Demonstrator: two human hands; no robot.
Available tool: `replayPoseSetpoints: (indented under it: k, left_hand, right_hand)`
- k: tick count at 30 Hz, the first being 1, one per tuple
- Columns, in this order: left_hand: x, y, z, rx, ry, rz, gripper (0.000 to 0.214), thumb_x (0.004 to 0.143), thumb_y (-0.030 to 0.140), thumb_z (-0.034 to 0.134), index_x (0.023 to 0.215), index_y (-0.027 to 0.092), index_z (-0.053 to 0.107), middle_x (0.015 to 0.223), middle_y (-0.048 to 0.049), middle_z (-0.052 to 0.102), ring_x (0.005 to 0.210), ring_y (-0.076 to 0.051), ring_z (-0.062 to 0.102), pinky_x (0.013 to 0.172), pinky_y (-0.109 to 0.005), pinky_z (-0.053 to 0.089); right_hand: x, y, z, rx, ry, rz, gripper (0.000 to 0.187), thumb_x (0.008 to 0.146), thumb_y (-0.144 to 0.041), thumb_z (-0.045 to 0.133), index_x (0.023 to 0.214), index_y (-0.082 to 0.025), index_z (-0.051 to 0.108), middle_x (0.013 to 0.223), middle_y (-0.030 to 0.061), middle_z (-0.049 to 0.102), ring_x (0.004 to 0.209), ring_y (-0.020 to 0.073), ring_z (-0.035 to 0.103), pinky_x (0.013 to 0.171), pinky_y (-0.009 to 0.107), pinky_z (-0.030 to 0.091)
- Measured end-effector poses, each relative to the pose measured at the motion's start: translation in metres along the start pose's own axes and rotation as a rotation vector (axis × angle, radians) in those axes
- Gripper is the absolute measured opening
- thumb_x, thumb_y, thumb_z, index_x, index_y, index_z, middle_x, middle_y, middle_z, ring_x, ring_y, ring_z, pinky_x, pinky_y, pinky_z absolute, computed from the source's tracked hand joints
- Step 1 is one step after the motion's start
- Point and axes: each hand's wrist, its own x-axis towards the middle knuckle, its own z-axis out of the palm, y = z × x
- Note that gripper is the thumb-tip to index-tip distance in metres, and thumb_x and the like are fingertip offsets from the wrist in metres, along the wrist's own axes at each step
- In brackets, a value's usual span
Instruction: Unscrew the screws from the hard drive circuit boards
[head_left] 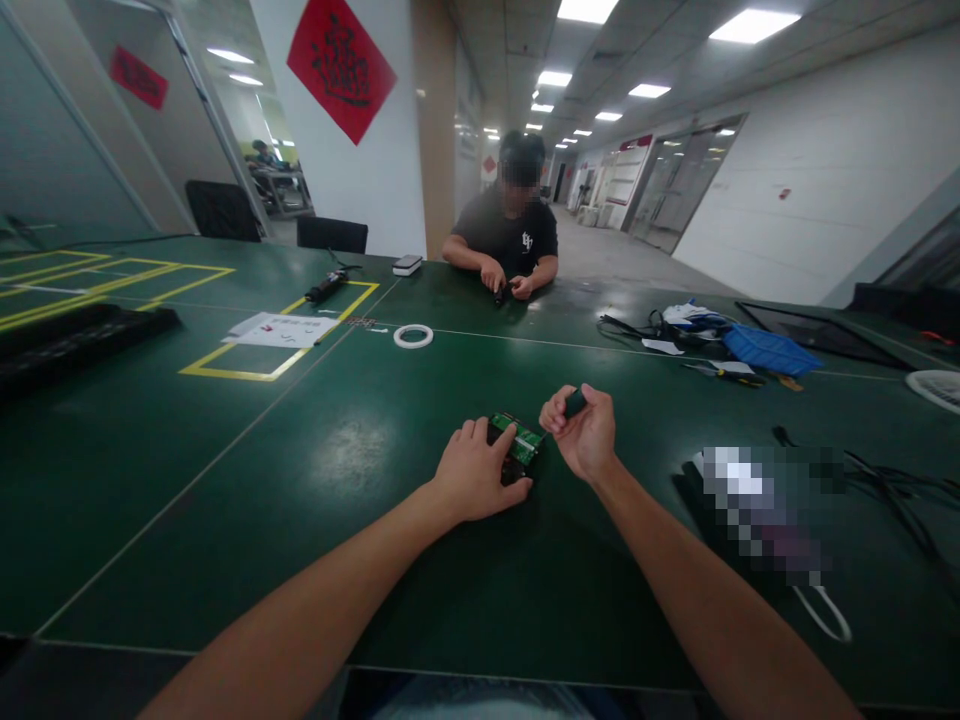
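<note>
Near the middle of the table lies a green circuit board with a darker part beneath and beside it. My left hand grips it from the left, thumb at its near side and index finger resting across its top. Part of the board is hidden under those fingers. Just to the right, my right hand is raised with its fingers curled around a short dark cylinder. Only one end of this cylinder shows, so its kind is unclear. It is apart from the board.
Across the green table sits a person handling a small dark object. A white tape roll and a paper sheet lie left. A blue tray, tools and cables are at right, behind a blurred-out object.
</note>
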Motion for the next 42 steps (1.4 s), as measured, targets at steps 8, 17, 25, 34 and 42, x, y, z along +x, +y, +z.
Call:
replayPoseSetpoints:
  k: [8,17,25,34,42]
  left_hand:
    - [0.000,0.000,0.000,0.006,0.013,0.004,0.087,0.081,0.076,0.052,0.153,0.026,0.044,0.141,-0.0183,0.047,0.124,-0.041,0.047,0.101,-0.054,0.043]
    - [-0.001,0.000,0.001,0.010,0.011,0.005,0.088,0.082,0.076,0.052,0.153,0.026,0.044,0.143,-0.0188,0.046,0.125,-0.042,0.047,0.100,-0.054,0.043]
    - [0.000,0.002,-0.002,0.007,-0.011,-0.011,0.087,0.082,0.075,0.054,0.154,0.028,0.043,0.145,-0.0174,0.046,0.126,-0.041,0.047,0.102,-0.053,0.042]
    - [0.000,0.004,-0.004,0.024,-0.036,-0.004,0.086,0.084,0.073,0.054,0.155,0.027,0.042,0.146,-0.0176,0.047,0.130,-0.041,0.045,0.103,-0.051,0.041]
    - [0.000,0.006,0.000,0.068,-0.029,0.000,0.084,0.086,0.071,0.052,0.155,0.024,0.043,0.147,-0.0190,0.046,0.129,-0.041,0.045,0.102,-0.050,0.039]
  right_hand:
    - [-0.001,0.003,0.001,-0.073,0.028,-0.028,0.039,0.093,-0.049,0.046,0.071,-0.022,0.062,0.056,-0.0007,0.043,0.055,0.0154,0.042,0.056,0.030,0.034]
    - [0.002,-0.010,0.003,-0.134,0.045,-0.069,0.018,0.086,-0.033,0.058,0.073,-0.021,0.063,0.076,0.0028,0.060,0.071,0.0175,0.057,0.070,0.033,0.046]
    - [0.002,-0.012,0.004,-0.167,-0.030,-0.046,0.032,0.090,-0.041,0.050,0.086,-0.018,0.072,0.067,0.0022,0.054,0.062,0.0156,0.049,0.061,0.031,0.042]
    - [0.014,-0.010,0.007,-0.096,0.020,-0.002,0.016,0.082,-0.036,0.061,0.076,-0.021,0.060,0.064,-0.0005,0.058,0.056,0.0145,0.052,0.054,0.027,0.039]
    - [0.001,-0.012,-0.005,-0.115,0.002,-0.080,0.026,0.086,-0.039,0.056,0.080,-0.017,0.069,0.070,0.0023,0.058,0.064,0.0149,0.054,0.062,0.029,0.043]
